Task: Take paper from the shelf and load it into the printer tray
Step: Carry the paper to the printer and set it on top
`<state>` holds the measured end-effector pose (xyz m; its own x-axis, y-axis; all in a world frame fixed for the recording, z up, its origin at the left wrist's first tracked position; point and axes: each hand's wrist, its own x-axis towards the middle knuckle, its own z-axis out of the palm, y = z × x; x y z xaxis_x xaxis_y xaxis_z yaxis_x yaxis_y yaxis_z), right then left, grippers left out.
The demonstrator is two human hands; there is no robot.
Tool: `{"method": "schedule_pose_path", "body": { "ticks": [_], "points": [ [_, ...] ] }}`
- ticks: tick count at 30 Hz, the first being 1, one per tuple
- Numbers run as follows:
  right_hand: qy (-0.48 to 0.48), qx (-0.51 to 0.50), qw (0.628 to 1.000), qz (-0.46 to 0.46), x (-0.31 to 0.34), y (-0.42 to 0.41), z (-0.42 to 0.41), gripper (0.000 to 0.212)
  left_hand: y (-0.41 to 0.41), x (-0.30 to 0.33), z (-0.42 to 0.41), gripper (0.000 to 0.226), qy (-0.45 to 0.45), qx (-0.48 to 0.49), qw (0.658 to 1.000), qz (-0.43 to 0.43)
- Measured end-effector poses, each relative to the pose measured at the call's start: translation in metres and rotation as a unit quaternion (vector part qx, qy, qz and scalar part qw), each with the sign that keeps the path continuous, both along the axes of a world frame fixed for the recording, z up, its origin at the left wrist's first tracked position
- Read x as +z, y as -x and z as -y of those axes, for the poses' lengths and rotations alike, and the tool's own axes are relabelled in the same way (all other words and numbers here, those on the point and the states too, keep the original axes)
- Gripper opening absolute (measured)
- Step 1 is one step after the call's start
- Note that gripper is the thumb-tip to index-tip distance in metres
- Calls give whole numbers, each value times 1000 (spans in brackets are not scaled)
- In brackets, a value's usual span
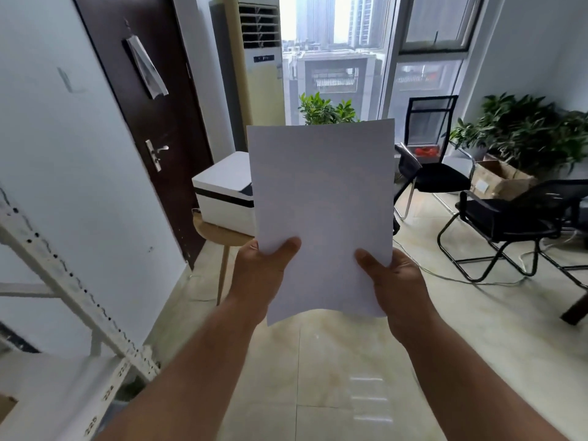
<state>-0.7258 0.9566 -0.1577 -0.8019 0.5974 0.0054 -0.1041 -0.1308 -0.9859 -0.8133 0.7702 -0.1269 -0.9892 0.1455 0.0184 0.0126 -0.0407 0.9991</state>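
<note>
Together, left hand (265, 265) and right hand (393, 278) pinch the paper (321, 202) upright, thumbs across its front.

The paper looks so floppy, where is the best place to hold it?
Probably just where it is held: the paper is gripped near its bottom edge from both sides, the left hand and right hand each with a thumb on the front. It is tall and thin, and its loose lower edge already curls, so two low side grips keep it upright.

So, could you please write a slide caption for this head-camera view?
Both hands, left hand and right hand, hold white paper upright before the white printer on its round wooden table.
</note>
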Motion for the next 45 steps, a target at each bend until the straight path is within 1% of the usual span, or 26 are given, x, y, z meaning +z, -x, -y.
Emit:
{"method": "schedule_pose_path", "body": {
  "ticks": [4,8,12,18,22,26,28,31,34,40,43,45],
  "points": [
    [1,-8,1000,7,1,59,-22,14,61,-2,-21,12,1,-10,1000,12],
    [8,-6,1000,5,1,111,-52,10,111,-3,-52,10,-5,-6,1000,5],
    [13,1,1000,3,-5,165,-94,16,161,-8,-92,19,-2,13,1000,22],
    [15,45,999,-12,-4,245,-179,11,225,-4,-172,10,9,48,999,16],
    [12,93,995,-18,5,291,-230,6,263,3,-215,16,21,70,997,21],
    [5,117,993,-15,6,343,-272,2,303,4,-252,21,28,94,995,21],
    [10,129,992,-13,3,368,-285,3,325,2,-265,21,34,103,994,24],
    [21,139,990,-11,-4,410,-301,10,360,-2,-280,25,42,120,991,32],
    [23,146,989,-4,-12,456,-311,16,400,-8,-291,20,45,134,989,39],
    [23,172,985,10,-15,544,-320,12,478,-17,-299,20,15,143,988,52],
    [23,187,982,16,-11,581,-324,9,510,-16,-301,28,11,155,987,49],
    [20,196,980,22,-12,602,-327,11,527,-16,-303,30,12,165,985,53]
  ]
}}
